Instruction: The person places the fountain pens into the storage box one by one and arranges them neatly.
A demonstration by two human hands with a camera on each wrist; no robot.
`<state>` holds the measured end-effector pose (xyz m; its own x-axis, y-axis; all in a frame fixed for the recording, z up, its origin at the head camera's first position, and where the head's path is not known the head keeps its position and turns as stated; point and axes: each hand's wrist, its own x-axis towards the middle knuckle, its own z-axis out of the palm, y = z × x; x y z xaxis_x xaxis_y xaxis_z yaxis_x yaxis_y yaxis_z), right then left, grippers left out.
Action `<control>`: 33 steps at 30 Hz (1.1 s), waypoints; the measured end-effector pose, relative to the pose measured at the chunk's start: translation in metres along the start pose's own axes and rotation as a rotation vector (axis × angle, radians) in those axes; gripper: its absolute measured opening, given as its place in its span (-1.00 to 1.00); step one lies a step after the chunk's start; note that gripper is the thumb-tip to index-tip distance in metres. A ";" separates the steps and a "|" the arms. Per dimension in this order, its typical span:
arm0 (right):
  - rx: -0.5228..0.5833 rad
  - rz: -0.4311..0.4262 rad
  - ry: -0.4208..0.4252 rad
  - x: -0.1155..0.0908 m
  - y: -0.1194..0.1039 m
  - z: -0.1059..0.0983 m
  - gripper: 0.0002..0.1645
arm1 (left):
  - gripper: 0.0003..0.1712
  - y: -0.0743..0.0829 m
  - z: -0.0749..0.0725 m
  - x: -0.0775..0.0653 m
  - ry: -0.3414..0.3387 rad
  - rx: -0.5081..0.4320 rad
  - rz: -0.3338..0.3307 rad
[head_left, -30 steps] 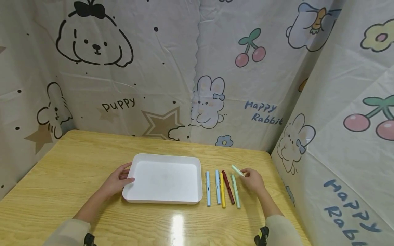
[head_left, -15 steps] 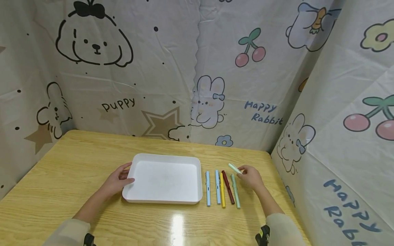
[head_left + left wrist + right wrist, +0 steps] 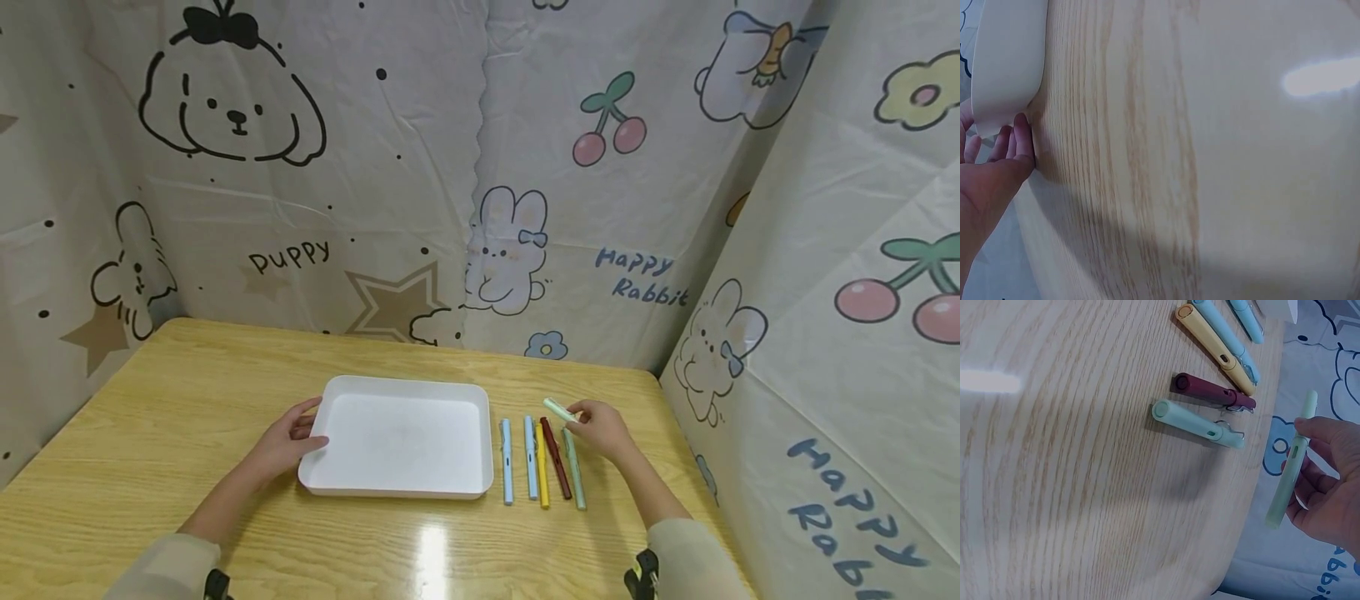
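A white rectangular tray lies on the table, bare inside. My left hand grips its left end, the thumb over the rim and the fingers along the outer wall. Between thumb and fingers, my right hand pinches a pale green pen, held raised beyond the other pens. Below it on the table rests a second green pen. Leftward from there lie a dark red pen, a yellow pen and two light blue pens, one close to the yellow, the other nearer the tray.
The wooden table reaches back to a printed cloth curtain. Another stretch of curtain hangs along the right edge. A bright reflection shows on the tabletop in front of the tray.
My right hand has shifted left with the green pen, which now sits above the tops of the red and green pens. The left hand and the tray have kept their place.
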<state>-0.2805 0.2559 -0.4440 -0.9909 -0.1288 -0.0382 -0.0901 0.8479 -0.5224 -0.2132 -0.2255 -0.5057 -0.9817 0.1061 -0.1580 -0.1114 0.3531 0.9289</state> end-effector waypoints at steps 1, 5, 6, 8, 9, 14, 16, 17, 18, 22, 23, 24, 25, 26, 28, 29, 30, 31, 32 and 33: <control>-0.001 -0.008 -0.003 0.000 -0.001 0.000 -0.68 | -0.12 0.000 0.000 0.000 -0.001 -0.004 0.000; 0.003 -0.032 -0.008 -0.001 -0.006 0.000 -0.70 | -0.12 -0.001 -0.001 0.001 -0.004 -0.009 0.006; 0.008 -0.032 -0.009 -0.001 -0.007 0.000 -0.70 | -0.12 -0.002 -0.001 0.001 -0.005 -0.007 0.009; 0.014 -0.033 -0.015 -0.001 -0.009 0.001 -0.70 | -0.12 -0.002 -0.001 0.000 -0.006 -0.010 0.009; 0.016 -0.034 -0.020 -0.001 -0.010 0.001 -0.70 | -0.11 -0.002 -0.001 0.000 -0.007 -0.010 0.012; 0.012 -0.043 -0.037 0.000 -0.013 0.004 -0.70 | -0.11 -0.004 -0.001 0.001 -0.012 -0.012 0.016; 0.002 -0.059 -0.039 0.000 -0.015 0.005 -0.70 | -0.11 -0.005 -0.001 0.002 -0.011 -0.011 0.014; 0.000 -0.064 -0.039 0.000 -0.017 0.005 -0.71 | -0.10 -0.006 -0.001 0.002 -0.010 -0.009 0.013; -0.002 -0.071 -0.038 0.000 -0.018 0.006 -0.71 | -0.10 -0.006 -0.002 0.002 -0.010 -0.007 0.012; -0.004 -0.075 -0.046 0.001 -0.025 0.007 -0.74 | -0.10 -0.007 -0.002 0.003 -0.006 -0.003 0.011; -0.003 -0.073 -0.049 0.001 -0.027 0.007 -0.75 | -0.10 -0.007 -0.002 0.003 -0.007 -0.004 0.011; -0.002 -0.071 -0.054 0.001 -0.028 0.008 -0.75 | -0.10 -0.007 -0.002 0.003 -0.008 -0.004 0.011; -0.003 -0.072 -0.057 0.001 -0.029 0.008 -0.75 | -0.10 -0.007 -0.002 0.003 -0.007 -0.004 0.010; -0.001 -0.071 -0.062 0.001 -0.030 0.008 -0.75 | -0.10 -0.008 -0.002 0.003 -0.008 -0.004 0.009; 0.000 -0.072 -0.068 0.000 -0.032 0.009 -0.75 | -0.10 -0.008 -0.002 0.003 -0.009 -0.005 0.008; 0.002 -0.075 -0.070 0.000 -0.033 0.009 -0.75 | -0.10 -0.008 -0.002 0.003 -0.008 -0.004 0.007; 0.002 -0.078 -0.073 0.000 -0.034 0.009 -0.75 | -0.10 -0.008 -0.002 0.003 -0.007 -0.003 0.007; 0.002 -0.080 -0.076 -0.001 -0.035 0.009 -0.76 | -0.10 -0.008 -0.002 0.003 -0.006 -0.003 0.007; 0.003 -0.080 -0.080 -0.001 -0.036 0.009 -0.76 | -0.10 -0.008 -0.002 0.002 -0.005 -0.002 0.007; 0.003 -0.086 -0.081 -0.001 -0.037 0.010 -0.76 | -0.10 -0.008 -0.002 0.002 -0.004 -0.001 0.007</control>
<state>-0.2747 0.2194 -0.4328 -0.9684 -0.2416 -0.0616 -0.1735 0.8306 -0.5292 -0.2147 -0.2296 -0.5128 -0.9819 0.1126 -0.1526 -0.1043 0.3515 0.9304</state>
